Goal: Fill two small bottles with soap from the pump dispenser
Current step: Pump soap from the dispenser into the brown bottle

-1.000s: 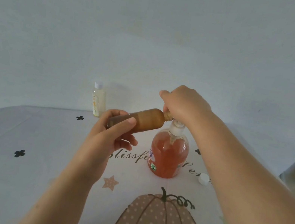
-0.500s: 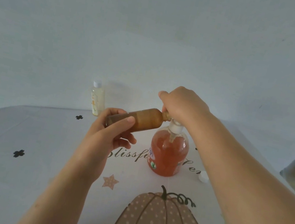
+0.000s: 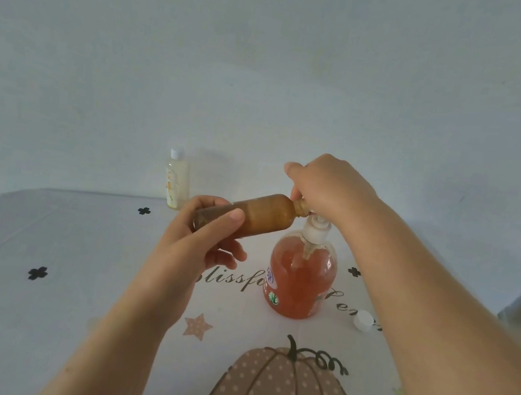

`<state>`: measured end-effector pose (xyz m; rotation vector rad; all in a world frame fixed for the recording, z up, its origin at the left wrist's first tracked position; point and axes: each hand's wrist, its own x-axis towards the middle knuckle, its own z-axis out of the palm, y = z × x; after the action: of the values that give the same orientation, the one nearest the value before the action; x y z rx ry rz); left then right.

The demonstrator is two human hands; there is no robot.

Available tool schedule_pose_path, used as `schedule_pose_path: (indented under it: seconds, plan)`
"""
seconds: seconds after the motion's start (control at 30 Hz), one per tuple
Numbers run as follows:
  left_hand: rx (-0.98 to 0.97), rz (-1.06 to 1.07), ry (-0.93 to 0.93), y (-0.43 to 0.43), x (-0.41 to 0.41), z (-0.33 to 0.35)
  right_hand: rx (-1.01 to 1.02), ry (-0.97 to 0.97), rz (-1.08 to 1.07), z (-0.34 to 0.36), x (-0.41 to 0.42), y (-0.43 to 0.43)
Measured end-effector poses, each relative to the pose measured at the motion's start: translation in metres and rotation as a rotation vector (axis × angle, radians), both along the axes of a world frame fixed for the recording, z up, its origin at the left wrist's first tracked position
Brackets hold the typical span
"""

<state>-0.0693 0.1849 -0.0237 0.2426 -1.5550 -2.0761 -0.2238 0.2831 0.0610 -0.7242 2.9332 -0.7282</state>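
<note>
Centre frame: left hand (image 3: 196, 238) grips the brown bottle (image 3: 259, 214) by its base, nearly sideways, mouth up against the pump head. Right hand (image 3: 327, 188) is curled down over the top of the pump dispenser (image 3: 301, 274), which stands on the table (image 3: 23, 312); its fingertips are hidden. Step looks like pumping soap into the first bottle. White cap (image 3: 363, 321) lies right of the dispenser. Capped pale bottle (image 3: 177, 179) stands upper left of centre, apparently still to do. Next: keep mouth on the spout, press straight down.
</note>
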Motion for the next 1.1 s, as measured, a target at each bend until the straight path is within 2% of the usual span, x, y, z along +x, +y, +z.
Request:
schedule_pose_path:
  seconds: [0.37,0.6,0.77,0.93,1.1]
  plan:
    - [0.016,0.012,-0.027,-0.003,-0.002,-0.004,-0.052,-0.073,-0.018,-0.014,-0.002,0.0]
    - [0.005,0.004,0.001,-0.001,0.0,-0.001,-0.052,0.005,-0.022,-0.006,0.001,0.001]
    - [-0.003,-0.001,0.009,-0.001,0.001,0.0,0.03,0.09,0.031,0.005,0.001,0.002]
    - [-0.007,0.006,0.011,-0.001,0.001,0.001,-0.072,-0.047,0.089,0.019,0.0,0.001]
    - [-0.011,0.014,0.011,0.0,0.001,0.001,-0.022,-0.003,0.062,0.011,-0.002,-0.004]
